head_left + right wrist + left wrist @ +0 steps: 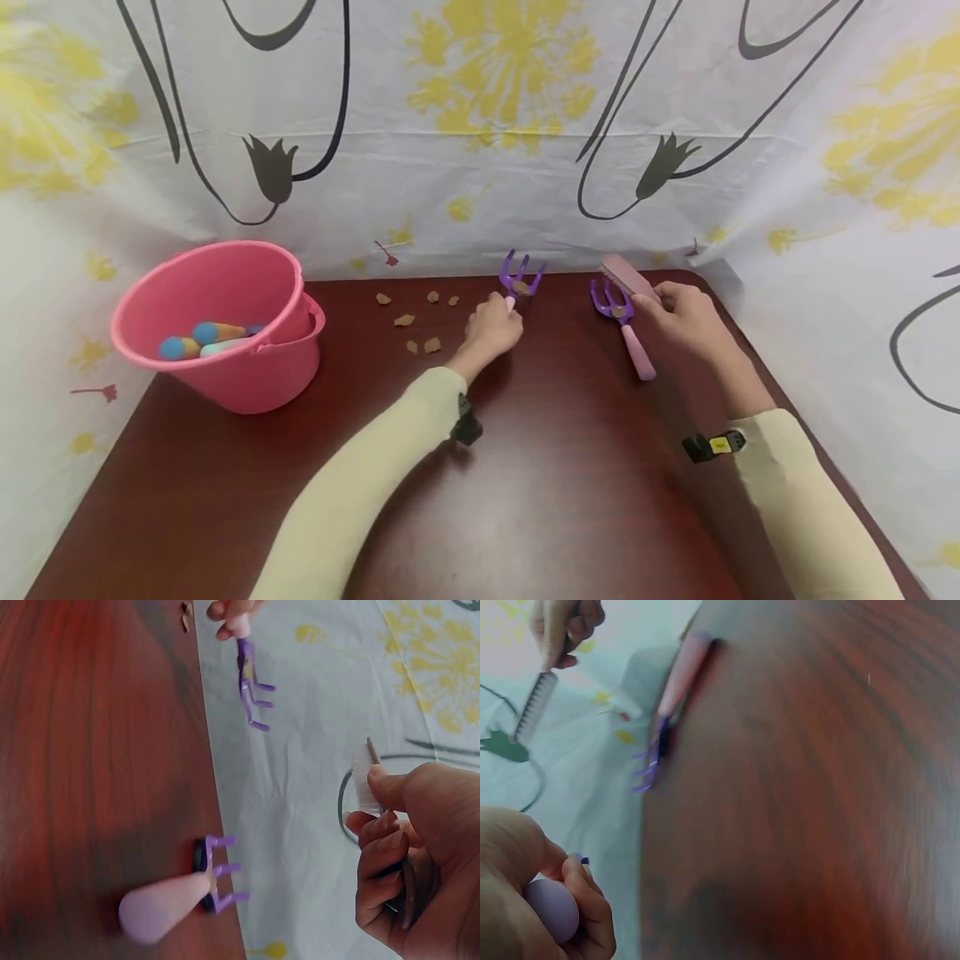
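Note:
My left hand (pixel 491 327) grips the pink handle of a small purple hand fork (pixel 506 271), its three tines pointing away and a brown piece showing at their base. In the right wrist view this fork (pixel 244 666) is near the top, raised in front of the cloth. To the right, my right hand (pixel 688 321) holds a pink brush (pixel 632 277), bristles slanting down to the left. Partly below the brush, a second purple fork (pixel 637 350) with a pink handle rests on the table, a brown bit at its head.
Several small brown pieces (pixel 405 320) lie scattered left of my left hand. A pink bucket (pixel 262 387) at the left holds blue-tipped items (pixel 212 332). Patterned white cloth (pixel 420 183) hangs behind and beside the dark wooden table (pixel 555 467).

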{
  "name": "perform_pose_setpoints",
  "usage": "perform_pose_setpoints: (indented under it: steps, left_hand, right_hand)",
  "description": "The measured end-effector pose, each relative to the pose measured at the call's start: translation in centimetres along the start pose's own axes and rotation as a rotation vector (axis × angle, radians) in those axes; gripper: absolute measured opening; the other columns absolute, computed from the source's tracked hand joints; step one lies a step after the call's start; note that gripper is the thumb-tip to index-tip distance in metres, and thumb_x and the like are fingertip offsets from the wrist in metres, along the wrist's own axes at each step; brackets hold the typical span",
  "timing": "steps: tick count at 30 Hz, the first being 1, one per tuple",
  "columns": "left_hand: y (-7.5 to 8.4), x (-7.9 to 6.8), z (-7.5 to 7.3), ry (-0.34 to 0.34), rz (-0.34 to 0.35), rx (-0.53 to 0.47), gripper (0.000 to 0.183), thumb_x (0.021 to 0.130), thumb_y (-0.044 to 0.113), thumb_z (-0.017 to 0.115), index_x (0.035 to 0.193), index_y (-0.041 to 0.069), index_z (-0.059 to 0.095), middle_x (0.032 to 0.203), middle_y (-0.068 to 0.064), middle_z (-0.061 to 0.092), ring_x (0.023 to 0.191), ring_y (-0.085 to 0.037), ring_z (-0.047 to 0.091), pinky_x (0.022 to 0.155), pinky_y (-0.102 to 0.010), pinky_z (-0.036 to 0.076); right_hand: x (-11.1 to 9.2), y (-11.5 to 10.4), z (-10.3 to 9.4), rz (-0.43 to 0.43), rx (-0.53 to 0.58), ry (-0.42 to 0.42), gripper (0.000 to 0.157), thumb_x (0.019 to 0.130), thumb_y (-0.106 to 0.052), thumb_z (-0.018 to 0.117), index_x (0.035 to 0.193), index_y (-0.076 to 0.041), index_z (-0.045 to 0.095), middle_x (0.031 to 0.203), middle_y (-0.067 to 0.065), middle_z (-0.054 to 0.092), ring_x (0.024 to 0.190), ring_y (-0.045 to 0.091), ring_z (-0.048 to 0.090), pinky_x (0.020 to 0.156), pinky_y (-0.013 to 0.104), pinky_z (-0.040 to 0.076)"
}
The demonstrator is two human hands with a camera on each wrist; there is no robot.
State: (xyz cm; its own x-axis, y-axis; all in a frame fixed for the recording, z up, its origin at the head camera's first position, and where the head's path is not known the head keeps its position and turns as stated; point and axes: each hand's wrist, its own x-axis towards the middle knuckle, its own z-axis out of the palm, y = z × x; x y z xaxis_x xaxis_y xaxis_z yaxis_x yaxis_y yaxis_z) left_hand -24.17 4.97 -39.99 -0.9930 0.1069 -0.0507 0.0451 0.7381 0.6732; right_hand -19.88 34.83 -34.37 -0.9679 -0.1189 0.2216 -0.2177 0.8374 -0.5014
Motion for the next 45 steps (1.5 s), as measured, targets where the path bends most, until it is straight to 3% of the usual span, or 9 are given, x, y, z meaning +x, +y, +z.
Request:
perform_pose_setpoints:
  steps: [7,13,18,23,27,33,38,45]
  left_hand:
    - [-1.6,-1.9,-4.8,0.057,0.062,0.011,0.031,0.102,0.026,0.052,0.120,0.001,0.052,0.092,-0.012,0.061,0.075,-0.029,0.062,0.065,-0.044,0.052]
    - [-4.0,-4.2,-7.0,0.015,0.072,-0.112,0.036,0.105,0.022,0.050,0.130,-0.004,0.046,0.091,-0.012,0.061,0.071,-0.025,0.064,0.060,-0.037,0.052]
    - [-6.7,-6.1,-7.8,-0.027,0.009,-0.317,0.026,0.106,0.017,0.049,0.121,-0.003,0.045,0.087,-0.015,0.066,0.065,-0.026,0.067,0.052,-0.032,0.052]
    - [-8.7,-7.3,-8.6,-0.025,-0.092,-0.567,0.019,0.107,0.014,0.047,0.109,-0.005,0.049,0.075,-0.013,0.058,0.049,-0.014,0.050,0.040,-0.024,0.041]
    - [-9.7,-7.7,-9.1,-0.002,-0.149,-0.715,0.020,0.107,0.012,0.044,0.105,-0.008,0.048,0.069,-0.006,0.050,0.046,-0.009,0.041,0.037,-0.020,0.035]
    - [-10.5,-8.4,-8.8,0.000,-0.190,-0.808,0.024,0.106,0.009,0.044,0.096,-0.011,0.053,0.067,-0.005,0.048,0.043,-0.008,0.040,0.036,-0.019,0.036]
    - [-10.5,-9.1,-8.5,0.000,-0.217,-0.845,0.016,0.104,0.005,0.045,0.106,-0.011,0.050,0.072,-0.008,0.048,0.046,-0.008,0.041,0.038,-0.019,0.037]
    - [-10.6,-9.6,-9.1,0.001,-0.244,-0.918,0.008,0.099,-0.001,0.042,0.104,-0.006,0.046,0.075,-0.008,0.048,0.049,-0.009,0.042,0.040,-0.021,0.041]
  right_hand:
    - [1.8,-3.1,1.1,-0.080,0.012,0.000,0.033,0.101,-0.039,0.063,0.095,-0.006,0.068,0.071,0.002,0.062,0.069,0.022,0.053,0.060,0.035,0.041]
    - [3.9,-6.2,2.7,-0.245,0.030,-0.011,0.031,0.101,-0.032,0.066,0.080,-0.009,0.060,0.062,-0.001,0.045,0.060,0.019,0.042,0.056,0.034,0.033]
    - [5.2,-8.7,4.3,-0.305,0.025,-0.066,0.033,0.099,-0.032,0.069,0.076,-0.012,0.057,0.062,0.000,0.042,0.060,0.019,0.040,0.055,0.037,0.033]
    - [6.1,-10.9,5.8,-0.323,0.003,-0.108,0.028,0.098,-0.035,0.069,0.082,-0.013,0.064,0.064,0.000,0.049,0.061,0.020,0.044,0.055,0.038,0.034]
    - [6.9,-12.2,6.8,-0.340,-0.005,-0.136,0.026,0.098,-0.035,0.070,0.085,-0.014,0.065,0.065,0.000,0.052,0.061,0.020,0.045,0.055,0.038,0.034]
    - [7.5,-13.4,8.1,-0.400,-0.053,-0.163,0.026,0.097,-0.035,0.071,0.083,-0.015,0.063,0.067,0.000,0.054,0.061,0.021,0.046,0.056,0.040,0.038]
    - [7.8,-14.0,8.9,-0.413,-0.083,-0.183,0.027,0.097,-0.038,0.070,0.084,-0.016,0.062,0.069,-0.001,0.057,0.062,0.023,0.051,0.060,0.043,0.043]
    - [8.3,-15.1,9.6,-0.459,-0.124,-0.224,0.027,0.099,-0.040,0.066,0.101,-0.014,0.071,0.079,-0.002,0.064,0.066,0.021,0.055,0.063,0.045,0.047]
